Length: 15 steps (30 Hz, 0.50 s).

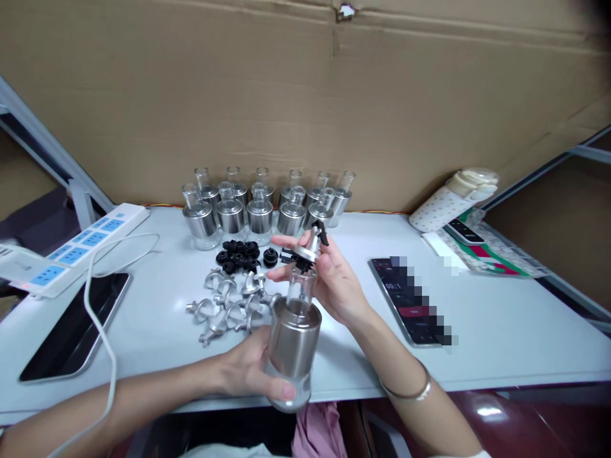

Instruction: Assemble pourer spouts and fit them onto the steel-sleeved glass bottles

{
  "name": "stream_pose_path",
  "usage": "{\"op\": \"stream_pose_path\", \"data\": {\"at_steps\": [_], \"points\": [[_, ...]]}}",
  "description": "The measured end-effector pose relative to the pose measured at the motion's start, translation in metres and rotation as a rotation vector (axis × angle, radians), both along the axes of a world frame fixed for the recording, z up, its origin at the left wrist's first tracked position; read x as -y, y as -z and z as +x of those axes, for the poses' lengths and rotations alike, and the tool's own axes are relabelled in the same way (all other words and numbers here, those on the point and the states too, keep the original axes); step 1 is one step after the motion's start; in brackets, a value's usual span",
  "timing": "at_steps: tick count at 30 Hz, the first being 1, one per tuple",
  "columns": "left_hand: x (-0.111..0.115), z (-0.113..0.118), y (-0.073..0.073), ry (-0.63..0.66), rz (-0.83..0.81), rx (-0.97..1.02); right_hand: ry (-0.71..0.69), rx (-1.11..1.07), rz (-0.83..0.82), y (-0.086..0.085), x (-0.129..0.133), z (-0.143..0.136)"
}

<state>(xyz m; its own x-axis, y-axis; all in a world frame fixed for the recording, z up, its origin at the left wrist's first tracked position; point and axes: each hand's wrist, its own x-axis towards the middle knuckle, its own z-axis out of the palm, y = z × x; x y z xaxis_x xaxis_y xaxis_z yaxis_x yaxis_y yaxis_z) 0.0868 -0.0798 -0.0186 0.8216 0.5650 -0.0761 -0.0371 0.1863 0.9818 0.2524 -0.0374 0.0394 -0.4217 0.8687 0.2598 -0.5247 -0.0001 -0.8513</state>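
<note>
My left hand [255, 369] is closed round the lower part of a glass bottle [294, 337] with a steel sleeve, tilted slightly at the table's front edge. Just above the bottle's neck, my right hand [337, 280] grips a metal pourer cap [309, 251] with a black lever and black insert. The cap's underside meets or nearly meets the glass mouth; I cannot tell which. Left of the bottle lie several silver metal cap pieces [231, 305] in a loose pile. Behind them sit black plastic stoppers [238, 254], with one stopper [270, 256] apart from the heap.
Several steel-sleeved bottles [230, 216] stand in two rows before the cardboard wall [214, 95]. At left are a power strip [90, 245], a white cable [87, 292] and a dark tablet [76, 327]. To the right lie a phone [405, 305] and a spotted tumbler [443, 203].
</note>
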Motion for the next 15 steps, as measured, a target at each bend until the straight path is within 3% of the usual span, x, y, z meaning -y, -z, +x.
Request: {"op": "stream_pose_path", "data": {"at_steps": [9, 15], "points": [[-0.003, 0.0, 0.003, -0.028, -0.026, -0.005, -0.035, -0.05, -0.15, 0.004, 0.008, -0.012], [-0.003, 0.001, 0.005, -0.051, -0.035, -0.003, 0.127, -0.117, -0.261, 0.014, 0.01, -0.024]]}}
